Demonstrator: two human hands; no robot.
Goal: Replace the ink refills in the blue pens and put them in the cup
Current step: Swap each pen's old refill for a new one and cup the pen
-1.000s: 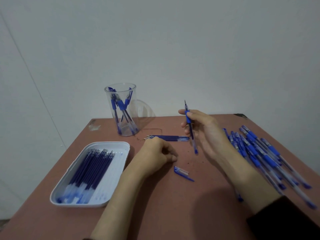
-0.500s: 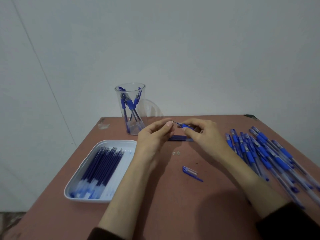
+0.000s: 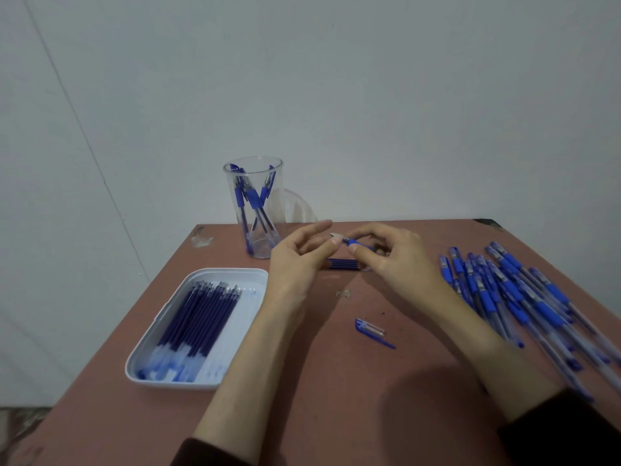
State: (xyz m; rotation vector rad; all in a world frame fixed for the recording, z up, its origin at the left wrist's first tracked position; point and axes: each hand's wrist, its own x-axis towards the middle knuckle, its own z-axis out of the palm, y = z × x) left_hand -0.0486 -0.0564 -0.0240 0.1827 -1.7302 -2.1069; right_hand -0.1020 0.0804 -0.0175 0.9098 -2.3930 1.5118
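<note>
My right hand [image 3: 393, 260] grips a blue pen [image 3: 357, 244] by its rubber grip, held level above the table. My left hand [image 3: 299, 260] pinches the pen's metal tip between thumb and forefinger, other fingers spread. A clear cup [image 3: 254, 206] with several blue pens stands behind my left hand. A white tray [image 3: 258, 277] of dark blue refills [image 3: 198, 317] lies at the left. A pen cap [image 3: 371, 330] lies loose on the table in front of my hands. A few refills [image 3: 342, 264] lie on the table under my hands.
A pile of several blue pens [image 3: 514, 297] covers the right side of the reddish-brown table [image 3: 336, 381]. A white wall stands right behind the table. Small debris [image 3: 343, 293] lies near the middle.
My right hand lowered the pen from upright to level. My left hand rose from the table and took hold of the pen's tip. The camera view shifted slightly.
</note>
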